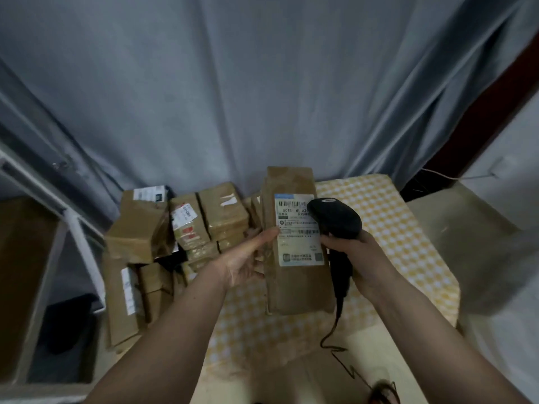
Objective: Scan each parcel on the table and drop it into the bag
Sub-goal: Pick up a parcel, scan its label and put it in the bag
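A tall brown parcel [294,284] with a white shipping label [297,228] stands upright over the checked table [408,228]. My left hand [245,258] holds it by its left edge, thumb on the label and fingers behind. My right hand [355,258] grips a black corded barcode scanner [335,217], whose head sits right against the label's upper right corner. A pile of several more brown parcels [175,237] lies to the left. The bag cannot be made out with certainty.
A grey curtain [262,97] hangs behind the table. At the far left stand a brown panel [23,272] and a grey frame with a dark object [70,322] low down. The scanner's coiled cable [341,345] trails toward me.
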Available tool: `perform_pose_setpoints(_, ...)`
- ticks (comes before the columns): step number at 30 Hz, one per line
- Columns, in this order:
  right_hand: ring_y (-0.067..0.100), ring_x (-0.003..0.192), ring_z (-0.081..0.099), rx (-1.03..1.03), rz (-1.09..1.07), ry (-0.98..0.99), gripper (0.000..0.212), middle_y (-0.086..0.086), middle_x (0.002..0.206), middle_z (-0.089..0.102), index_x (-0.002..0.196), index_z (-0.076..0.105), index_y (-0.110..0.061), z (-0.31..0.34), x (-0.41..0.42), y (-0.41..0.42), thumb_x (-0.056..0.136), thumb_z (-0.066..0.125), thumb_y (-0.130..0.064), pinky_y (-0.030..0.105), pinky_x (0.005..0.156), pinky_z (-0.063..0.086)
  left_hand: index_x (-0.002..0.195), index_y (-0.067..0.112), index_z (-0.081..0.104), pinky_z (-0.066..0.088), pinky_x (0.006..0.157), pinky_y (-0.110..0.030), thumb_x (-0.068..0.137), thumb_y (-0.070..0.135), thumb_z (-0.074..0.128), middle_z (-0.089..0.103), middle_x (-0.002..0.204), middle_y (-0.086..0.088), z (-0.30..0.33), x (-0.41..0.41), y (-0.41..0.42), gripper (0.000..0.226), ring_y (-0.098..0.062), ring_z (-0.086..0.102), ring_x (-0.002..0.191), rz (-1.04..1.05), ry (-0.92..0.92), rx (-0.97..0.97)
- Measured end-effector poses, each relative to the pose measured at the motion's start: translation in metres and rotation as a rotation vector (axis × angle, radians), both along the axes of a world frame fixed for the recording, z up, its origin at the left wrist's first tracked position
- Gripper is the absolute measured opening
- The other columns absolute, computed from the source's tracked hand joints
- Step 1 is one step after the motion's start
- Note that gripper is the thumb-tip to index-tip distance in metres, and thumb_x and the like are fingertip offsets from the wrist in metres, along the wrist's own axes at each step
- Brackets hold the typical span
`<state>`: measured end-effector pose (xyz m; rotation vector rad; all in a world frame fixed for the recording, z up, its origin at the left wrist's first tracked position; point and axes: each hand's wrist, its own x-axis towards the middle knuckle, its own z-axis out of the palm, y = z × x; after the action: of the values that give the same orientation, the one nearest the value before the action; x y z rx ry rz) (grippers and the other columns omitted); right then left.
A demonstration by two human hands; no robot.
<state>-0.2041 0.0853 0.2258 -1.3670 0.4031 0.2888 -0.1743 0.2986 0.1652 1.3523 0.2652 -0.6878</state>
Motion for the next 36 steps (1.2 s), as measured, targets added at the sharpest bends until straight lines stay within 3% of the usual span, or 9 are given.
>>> perform_pose_setpoints(3,0.028,0.091,0.068,0.021,-0.054,-0.001,0.026,0.012,0.098,0.072,0.109,0.066,-0.007,0.003,-0.002,-0.042,0.084,0.065,0.000,0.040,0.077,0.055,0.130,0.022,0.056,0.052,0.077,-0.041,0.055,0.059,0.077,0.074,0.084,0.000,0.005,0.012,-0.046,0.087,-0.016,0.069,0.064,-0.057,0.008,0.014)
perform_pose_setpoints(5,0.028,0.092,0.069,0.032,-0.089,-0.004,0.027,0.012,0.098,0.072,0.110,0.065,-0.006,0.006,-0.003,-0.077,0.084,0.065,0.001,0.039,0.075,0.056,0.125,0.023,0.060,0.052,0.086,-0.047,0.044,0.063,0.084,0.074,0.099,-0.006,0.006,0.019,-0.085,0.094,-0.023,0.070,0.082,-0.089,0.015,0.034)
perform_pose_setpoints(9,0.026,0.087,0.072,0.034,-0.190,-0.001,0.028,0.011,0.094,0.074,0.110,0.066,-0.005,0.010,-0.007,-0.160,0.083,0.065,0.001,0.033,0.067,0.055,0.129,0.023,0.055,0.054,0.084,-0.046,0.051,0.067,0.076,0.067,0.112,-0.015,0.011,0.034,-0.177,0.092,-0.033,0.065,0.099,-0.180,0.050,0.069)
perform_pose_setpoints(14,0.027,0.090,0.071,0.033,-0.355,0.002,0.027,0.013,0.094,0.074,0.108,0.066,-0.003,0.014,-0.019,-0.269,0.081,0.067,0.002,0.039,0.083,0.055,0.125,0.027,0.055,0.054,0.077,-0.040,0.064,0.068,0.073,0.065,0.113,-0.015,0.012,0.047,-0.303,0.077,-0.031,0.064,0.095,-0.326,0.066,0.073)
perform_pose_setpoints(17,0.028,0.091,0.071,0.043,-0.433,0.017,0.027,0.012,0.094,0.074,0.107,0.067,-0.004,0.012,-0.029,-0.333,0.080,0.069,0.000,0.042,0.086,0.054,0.123,0.027,0.057,0.054,0.073,-0.037,0.054,0.072,0.070,0.066,0.112,-0.014,0.009,0.048,-0.375,0.084,-0.029,0.065,0.094,-0.406,0.085,0.080)
perform_pose_setpoints(21,0.021,0.081,0.072,0.018,-0.533,-0.005,0.027,0.009,0.089,0.075,0.107,0.068,-0.005,0.008,-0.047,-0.407,0.081,0.070,0.000,0.029,0.067,0.055,0.120,0.031,0.057,0.054,0.084,-0.044,0.067,0.075,0.065,0.063,0.119,-0.015,-0.001,0.045,-0.462,0.070,-0.033,0.063,0.107,-0.503,0.097,0.071)
perform_pose_setpoints(24,0.010,0.069,0.071,0.030,-0.612,-0.025,0.022,0.000,0.077,0.075,0.102,0.068,-0.008,0.004,-0.062,-0.451,0.081,0.069,0.001,0.019,0.055,0.052,0.115,0.034,0.058,0.053,0.082,-0.043,0.065,0.076,0.064,0.064,0.119,-0.014,-0.004,0.041,-0.514,0.066,-0.032,0.062,0.106,-0.578,0.097,0.088)
perform_pose_setpoints(31,0.027,0.094,0.070,0.078,-0.788,-0.019,0.031,0.010,0.098,0.074,0.111,0.066,-0.005,-0.009,-0.084,-0.520,0.081,0.070,0.000,0.036,0.080,0.055,0.133,0.031,0.054,0.047,0.071,-0.031,0.059,0.073,0.067,0.070,0.112,-0.005,-0.011,0.051,-0.606,0.086,-0.018,0.062,0.084,-0.828,0.010,0.038)
perform_pose_setpoints(36,0.040,0.103,0.064,0.046,-0.914,-0.008,0.033,0.022,0.108,0.069,0.108,0.067,-0.005,-0.013,-0.082,-0.571,0.076,0.075,-0.005,0.053,0.099,0.046,0.131,0.033,0.055,0.052,0.080,-0.035,0.071,0.061,0.069,0.070,0.117,-0.004,-0.018,0.069,-0.679,0.068,-0.020,0.068,0.096,-0.933,-0.002,-0.022)
